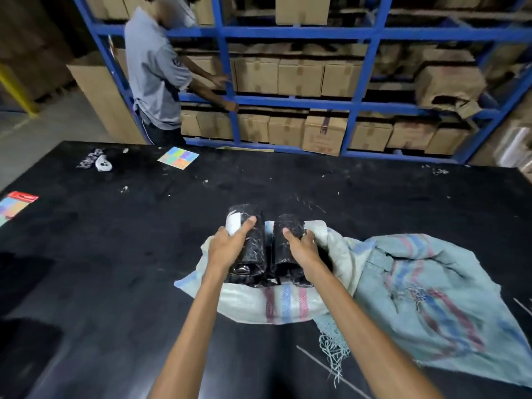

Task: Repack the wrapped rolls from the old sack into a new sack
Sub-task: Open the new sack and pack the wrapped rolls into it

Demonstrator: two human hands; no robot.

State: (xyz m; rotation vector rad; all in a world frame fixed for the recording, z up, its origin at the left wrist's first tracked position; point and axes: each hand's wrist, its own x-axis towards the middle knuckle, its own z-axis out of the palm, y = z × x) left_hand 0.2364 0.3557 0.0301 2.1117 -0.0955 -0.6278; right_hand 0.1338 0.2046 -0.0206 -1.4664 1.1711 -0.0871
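Note:
Two rolls wrapped in black plastic stand side by side in the mouth of a pale woven sack point(283, 303) with red and blue stripes, at the table's middle. My left hand point(229, 244) grips the left roll point(253, 240), thumb up near its white label. My right hand point(302, 247) grips the right roll point(288, 234). More black wrapped rolls show lower down inside the sack's opening. A second, frayed blue-green striped sack point(426, 289) lies flat and crumpled to the right, touching the first.
The black table point(115, 269) carries a coloured card point(178, 157) at the back, a red-topped card point(14, 205) at the left edge and small scraps point(96, 162). A person in a grey shirt point(157, 73) stands at blue shelving point(357, 103) full of cardboard boxes.

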